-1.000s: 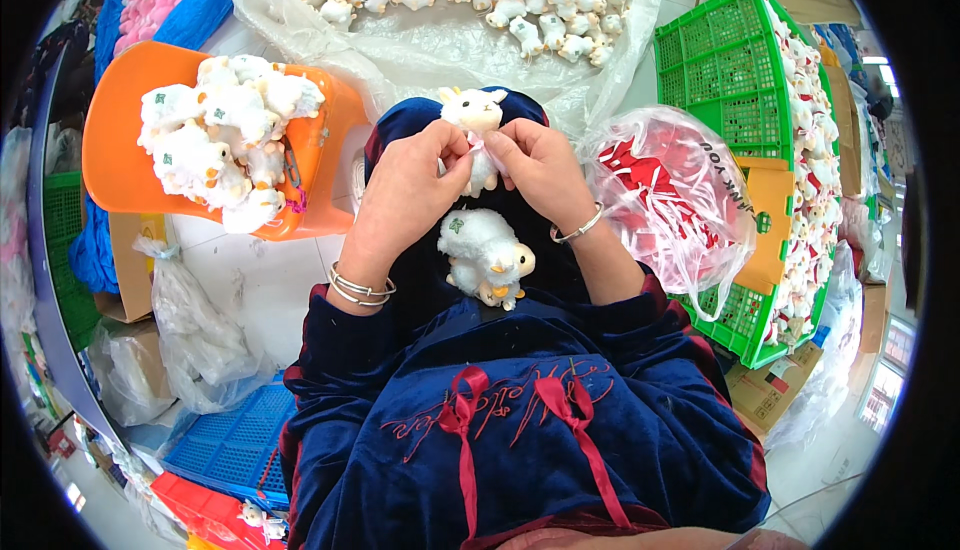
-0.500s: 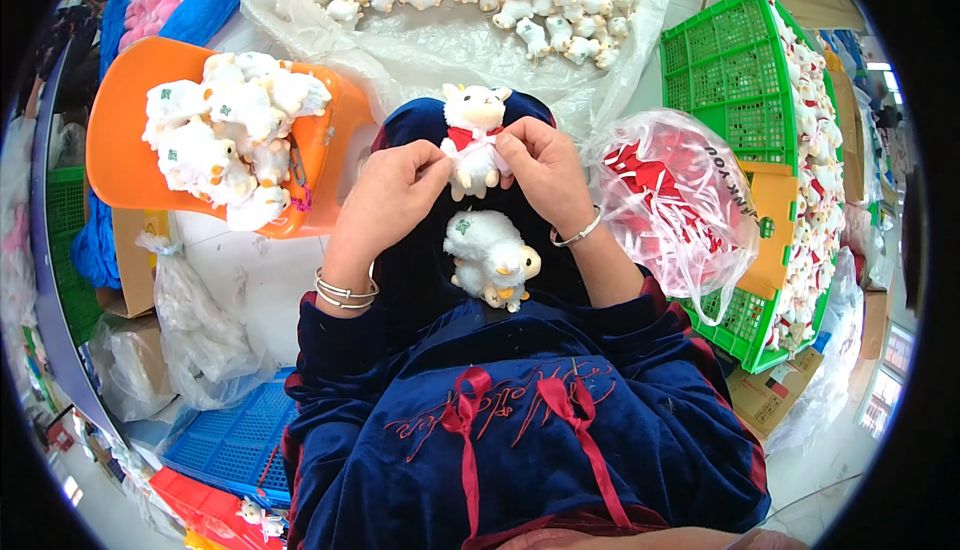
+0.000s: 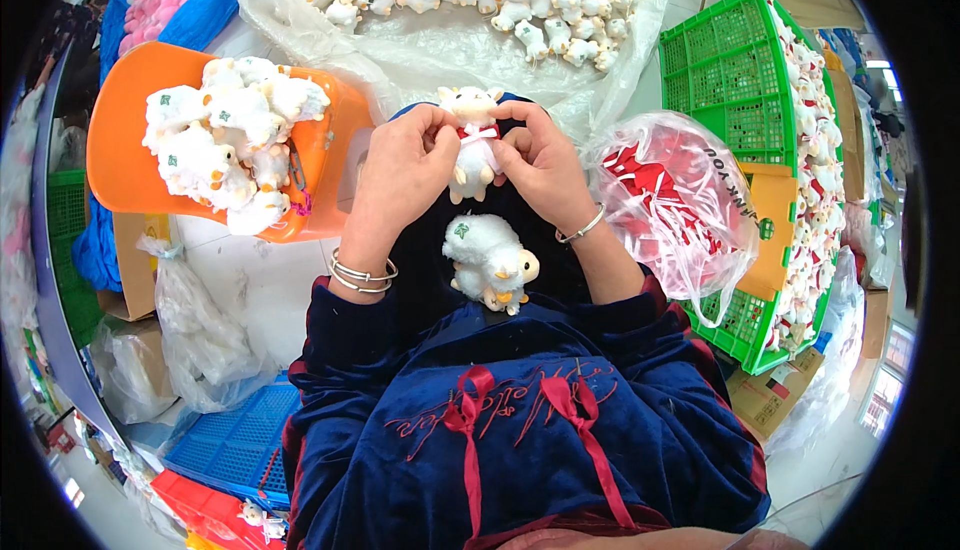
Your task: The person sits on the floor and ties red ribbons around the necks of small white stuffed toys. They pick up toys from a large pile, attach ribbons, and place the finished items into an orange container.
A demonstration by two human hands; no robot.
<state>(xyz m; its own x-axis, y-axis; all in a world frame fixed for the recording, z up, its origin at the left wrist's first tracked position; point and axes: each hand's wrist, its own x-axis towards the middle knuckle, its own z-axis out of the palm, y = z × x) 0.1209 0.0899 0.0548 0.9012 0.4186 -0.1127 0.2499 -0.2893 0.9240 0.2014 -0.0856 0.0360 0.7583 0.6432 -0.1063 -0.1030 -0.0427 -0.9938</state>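
A small white plush sheep (image 3: 471, 172) sits upright at my knees, facing me. Around its neck is a red scarf (image 3: 465, 134) with a white ribbon (image 3: 482, 134) across the front. My left hand (image 3: 408, 163) is closed in a pinch on the scarf at one side of the neck. On the other side, my right hand (image 3: 543, 167) pinches the ribbon, thumb below and forefinger near the toy's head. The fingertips partly hide the cloth. Closer to me, a second plush sheep (image 3: 485, 255) without a scarf lies on my lap.
An orange chair (image 3: 125, 135) at left bears several plush sheep. At right, a clear plastic bag (image 3: 690, 200) of red and white scarves hangs by a green crate (image 3: 725, 80) full of dressed toys. Beyond my knees, plastic sheeting (image 3: 430, 50) holds many more. A blue crate (image 3: 230, 440) stands lower left.
My left hand has moved up and inward to the toy's neck. My right forefinger has risen toward its head. The ribbon now lies across the scarf's front, and the second sheep has stayed put.
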